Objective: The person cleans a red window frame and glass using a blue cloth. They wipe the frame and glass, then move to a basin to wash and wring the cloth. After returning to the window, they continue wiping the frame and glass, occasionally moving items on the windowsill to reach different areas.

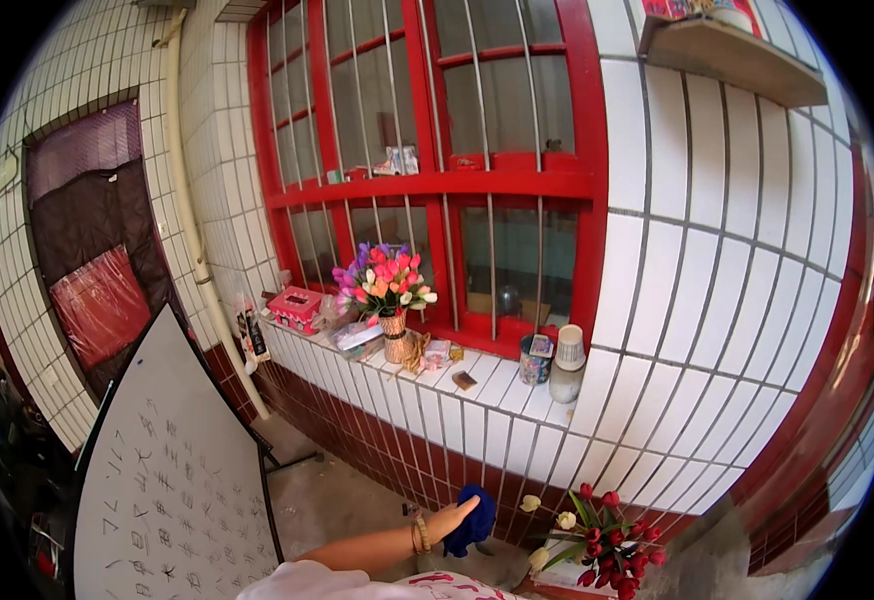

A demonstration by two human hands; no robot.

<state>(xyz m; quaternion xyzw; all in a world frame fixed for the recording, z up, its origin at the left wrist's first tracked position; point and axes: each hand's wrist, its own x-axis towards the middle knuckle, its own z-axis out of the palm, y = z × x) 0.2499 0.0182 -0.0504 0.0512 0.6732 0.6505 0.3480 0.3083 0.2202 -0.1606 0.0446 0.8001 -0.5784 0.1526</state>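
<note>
One limp, crumpled blue cloth (470, 534) in one of the hands (448, 520)

A soft cloth (470, 537), plain deep blue, is bunched up in the person's left hand (450, 519). It is crumpled rather than spread, with loose folds and an uneven outline. One rounded part rises above the hand, more of it bulges out on the side toward the landmark, a bunch of dark red and creamy white flowers (616, 537), and a fuller, wrinkled part hangs below the hand. The cloth is to the left of those flowers, near their pale outer blooms but apart from them. Its far side is hidden, so its full shape cannot be told.
</note>
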